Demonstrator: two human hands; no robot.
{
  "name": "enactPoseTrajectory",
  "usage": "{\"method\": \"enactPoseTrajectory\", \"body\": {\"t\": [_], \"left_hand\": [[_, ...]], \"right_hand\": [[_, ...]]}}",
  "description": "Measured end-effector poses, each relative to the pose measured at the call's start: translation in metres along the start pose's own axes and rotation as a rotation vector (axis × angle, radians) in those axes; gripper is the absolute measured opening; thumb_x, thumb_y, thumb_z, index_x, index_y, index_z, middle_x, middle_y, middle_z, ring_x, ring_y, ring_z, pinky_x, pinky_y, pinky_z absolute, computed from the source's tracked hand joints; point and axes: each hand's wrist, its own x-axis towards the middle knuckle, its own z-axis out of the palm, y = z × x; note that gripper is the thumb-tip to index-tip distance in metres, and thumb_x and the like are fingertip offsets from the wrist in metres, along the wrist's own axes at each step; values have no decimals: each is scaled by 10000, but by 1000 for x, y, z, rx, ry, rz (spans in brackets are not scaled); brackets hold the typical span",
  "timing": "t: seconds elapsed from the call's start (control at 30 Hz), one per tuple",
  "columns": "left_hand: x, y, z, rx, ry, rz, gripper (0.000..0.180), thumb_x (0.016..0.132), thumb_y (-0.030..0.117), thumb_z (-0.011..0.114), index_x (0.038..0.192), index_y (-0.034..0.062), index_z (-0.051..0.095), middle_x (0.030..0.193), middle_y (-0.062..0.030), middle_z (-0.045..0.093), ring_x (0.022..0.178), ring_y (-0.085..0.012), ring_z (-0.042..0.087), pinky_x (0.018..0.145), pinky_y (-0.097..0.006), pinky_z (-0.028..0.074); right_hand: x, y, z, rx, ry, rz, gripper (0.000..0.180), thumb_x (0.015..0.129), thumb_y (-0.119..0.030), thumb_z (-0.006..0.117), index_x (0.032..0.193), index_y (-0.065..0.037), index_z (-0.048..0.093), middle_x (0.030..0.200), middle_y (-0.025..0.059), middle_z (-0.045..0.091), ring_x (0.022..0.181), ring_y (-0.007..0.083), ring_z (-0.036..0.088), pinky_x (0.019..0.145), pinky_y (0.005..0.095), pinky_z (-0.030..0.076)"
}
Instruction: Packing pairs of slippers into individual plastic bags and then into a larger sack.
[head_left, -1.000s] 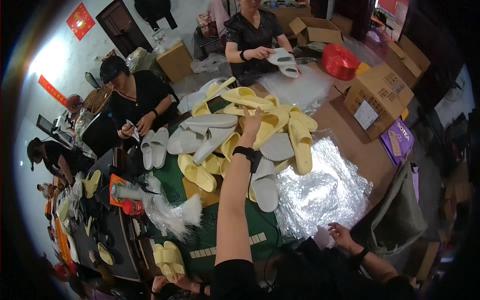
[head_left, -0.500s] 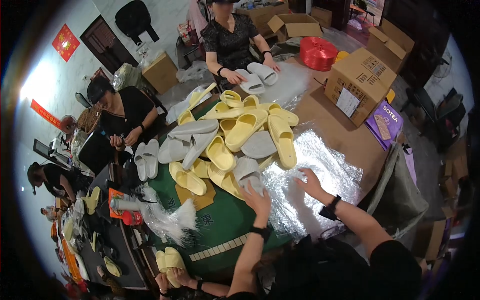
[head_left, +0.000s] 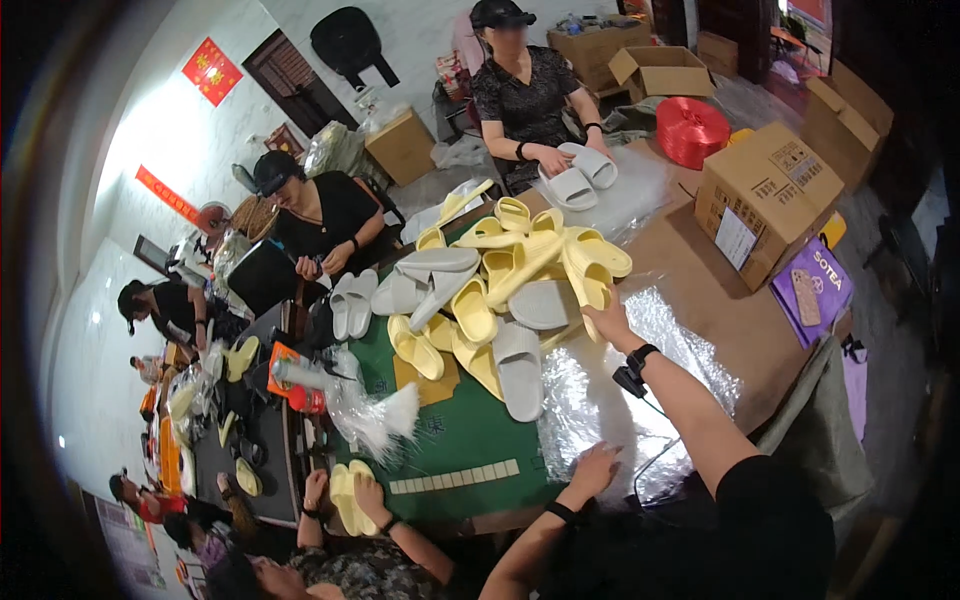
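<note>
While the right grip (head_left: 608, 322) is closed on the near end of a yellow slipper (head_left: 583, 262), the left grip (head_left: 594, 472) sits lower, fingers loosely bent, over clear plastic sheets (head_left: 665, 420); can't tell if it holds or touches any. Slipper is at the right edge of the pile, just ahead of the right grip. Left of that grip: grey slipper (head_left: 520, 372), upright, plus more yellow and grey ones heaped. Left of the left grip: row of pale tiles (head_left: 455, 477) on green mat (head_left: 480, 440). Beyond the right grip, on the brown surface (head_left: 668, 222): carton (head_left: 765, 205), red roll (head_left: 690, 135), co-worker's hands at grey pair (head_left: 578, 180).
</note>
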Motion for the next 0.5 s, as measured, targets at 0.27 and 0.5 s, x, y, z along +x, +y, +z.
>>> {"method": "enactPoseTrajectory", "body": {"t": [0.27,0.5], "left_hand": [[-1,7,31,208,105,-223,412,796,307,574,1190,194,536,1298,-218,382,1179,-383,380,956,-511,312],[6,46,39,300,304,-194,534,792,305,580,1275,138,424,1342,-238,321,1232,-366,327,1000,-479,281]], "right_hand": [[-91,-8,-139,99,-215,-601,777,669,-182,707,1336,-100,316,1205,215,415,1154,346,403,971,396,348],[-146,54,-216,147,-428,-543,719,677,-158,684,1316,-105,360,1194,198,427,1131,331,425,966,394,355]]}}
